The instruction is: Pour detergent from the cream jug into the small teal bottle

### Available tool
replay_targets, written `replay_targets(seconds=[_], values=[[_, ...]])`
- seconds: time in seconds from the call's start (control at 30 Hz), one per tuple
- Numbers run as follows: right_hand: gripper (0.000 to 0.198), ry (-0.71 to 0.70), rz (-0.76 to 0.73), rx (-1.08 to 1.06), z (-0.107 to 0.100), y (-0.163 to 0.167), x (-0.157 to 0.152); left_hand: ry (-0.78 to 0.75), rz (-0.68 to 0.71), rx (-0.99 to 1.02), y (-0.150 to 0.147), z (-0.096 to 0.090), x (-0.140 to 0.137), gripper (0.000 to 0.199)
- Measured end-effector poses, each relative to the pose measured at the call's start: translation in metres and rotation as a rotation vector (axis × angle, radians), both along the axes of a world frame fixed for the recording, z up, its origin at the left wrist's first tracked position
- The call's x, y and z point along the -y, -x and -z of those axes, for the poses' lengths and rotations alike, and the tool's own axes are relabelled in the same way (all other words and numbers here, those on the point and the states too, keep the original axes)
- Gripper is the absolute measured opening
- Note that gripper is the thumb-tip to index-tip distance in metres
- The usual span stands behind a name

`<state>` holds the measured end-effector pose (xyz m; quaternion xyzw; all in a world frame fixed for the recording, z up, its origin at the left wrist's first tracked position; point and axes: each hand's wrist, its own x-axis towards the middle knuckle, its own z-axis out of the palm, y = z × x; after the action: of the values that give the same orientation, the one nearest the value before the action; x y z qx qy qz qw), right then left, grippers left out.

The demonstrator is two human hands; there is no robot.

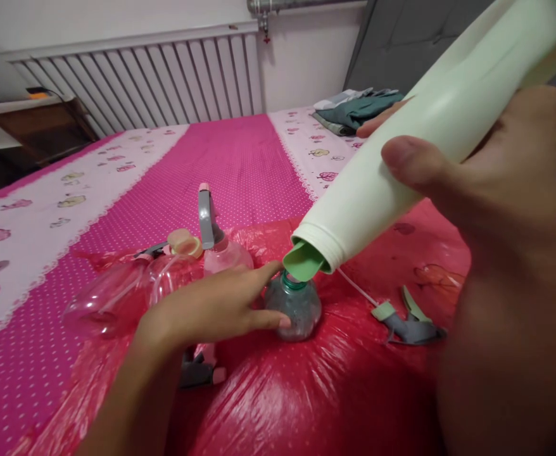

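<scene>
My right hand [491, 183] grips a large pale green bottle [420, 139], tilted down to the left. Its green spout [304, 259] sits right over the open neck of a small clear bottle [294, 310]. The small bottle stands upright on a red plastic sheet [306, 392]. My left hand [216, 307] steadies it, fingertips touching its left side and neck. Whether liquid is flowing I cannot tell.
A pink spray bottle [218, 250] with a grey trigger stands behind my left hand. A clear pink bottle [111, 297] lies on its side at the left. A loose grey-green spray head with its tube [408, 323] lies at the right. Folded clothes [354, 111] rest far back on the pink bedspread.
</scene>
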<state>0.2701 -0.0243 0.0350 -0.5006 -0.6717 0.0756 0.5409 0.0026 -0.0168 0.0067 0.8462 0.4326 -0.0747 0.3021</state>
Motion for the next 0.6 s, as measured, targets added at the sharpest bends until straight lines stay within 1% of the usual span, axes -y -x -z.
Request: replay_targets(seconds=[0.1, 0.2, 0.37, 0.47, 0.53, 0.6], values=[[0.051, -0.041, -0.008, 0.036, 0.000, -0.002, 0.000, -0.012, 0.014, 0.018, 0.001, 0.000, 0.001, 0.062], [0.047, -0.087, -0.030, 0.039, 0.003, -0.005, -0.003, 0.002, 0.035, 0.040, 0.001, 0.000, 0.000, 0.064], [0.041, -0.149, -0.086, -0.022, 0.010, -0.002, -0.006, 0.027, 0.040, 0.046, 0.000, 0.000, -0.001, 0.066], [0.046, -0.113, -0.064, -0.044, 0.009, -0.001, -0.005, 0.030, 0.024, 0.034, -0.001, -0.001, -0.001, 0.069], [0.051, -0.071, -0.059, -0.008, 0.008, -0.002, -0.005, 0.034, 0.016, 0.010, -0.002, -0.002, -0.001, 0.070], [0.052, -0.066, -0.062, 0.029, 0.006, -0.005, -0.006, 0.038, 0.030, -0.005, -0.002, -0.002, -0.002, 0.068]])
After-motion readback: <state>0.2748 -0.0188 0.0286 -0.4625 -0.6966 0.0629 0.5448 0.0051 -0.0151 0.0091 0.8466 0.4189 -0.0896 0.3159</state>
